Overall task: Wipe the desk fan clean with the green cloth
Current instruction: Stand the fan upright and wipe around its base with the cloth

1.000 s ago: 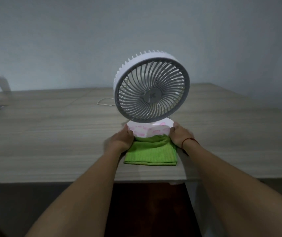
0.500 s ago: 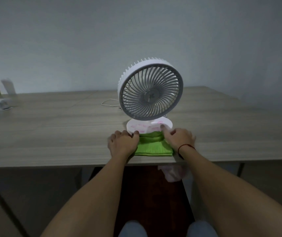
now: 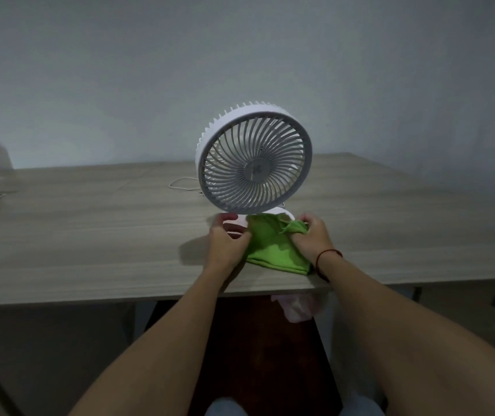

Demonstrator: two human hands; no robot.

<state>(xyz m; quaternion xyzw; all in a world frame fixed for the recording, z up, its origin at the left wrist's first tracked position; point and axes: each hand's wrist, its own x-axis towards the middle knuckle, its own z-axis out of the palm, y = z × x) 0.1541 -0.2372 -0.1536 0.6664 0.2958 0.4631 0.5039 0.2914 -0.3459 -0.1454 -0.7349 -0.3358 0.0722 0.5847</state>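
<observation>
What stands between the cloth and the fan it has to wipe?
Nothing visible. Both the left hand and right hand hold the green cloth, which already lies against the fan base.

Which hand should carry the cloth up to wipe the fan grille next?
Probably the right hand: it has the cloth bunched in its fingers, just below the fan grille. The left hand only pinches the cloth's left edge beside the base, so it can steady the fan.

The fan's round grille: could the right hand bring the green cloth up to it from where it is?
Probably yes. The right hand grips the green cloth just below the grille, and nothing stands between them.
</observation>
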